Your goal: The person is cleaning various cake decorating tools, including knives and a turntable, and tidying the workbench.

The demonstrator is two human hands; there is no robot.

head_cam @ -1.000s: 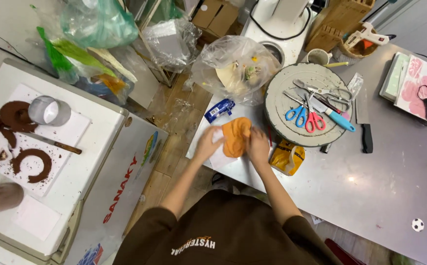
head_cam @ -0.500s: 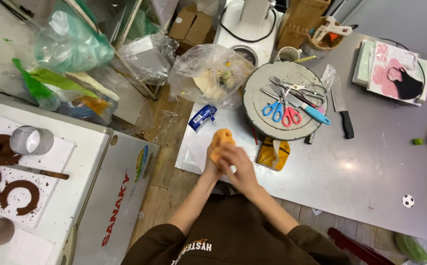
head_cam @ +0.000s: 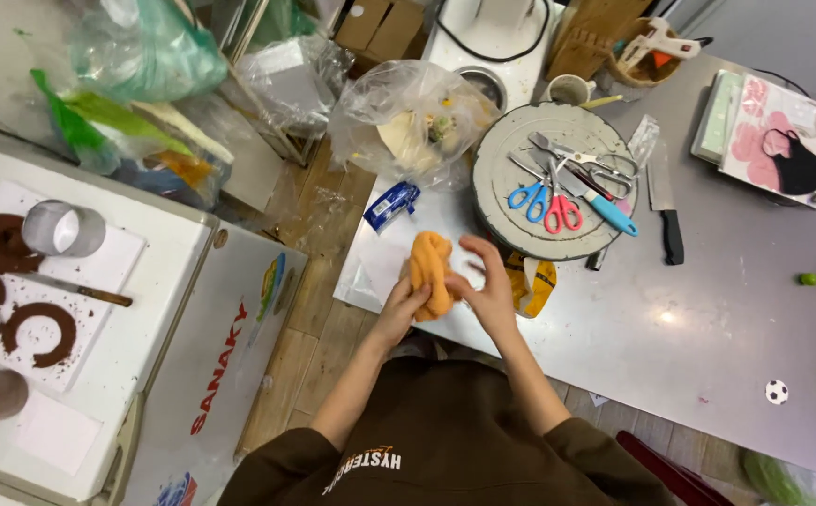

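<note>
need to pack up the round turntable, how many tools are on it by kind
On the round turntable, as far as the head view shows:
scissors with blue handles: 1
scissors with red handles: 1
metal tongs or shears: 1
tool with a light blue handle: 1
total: 4
The metal pieces overlap, so a further small tool may be hidden.

Dark brown sweatshirt, sleeves pushed up to about the elbows, pale lettering across chest, bare forearms, no visible jewellery, seemingly.
</note>
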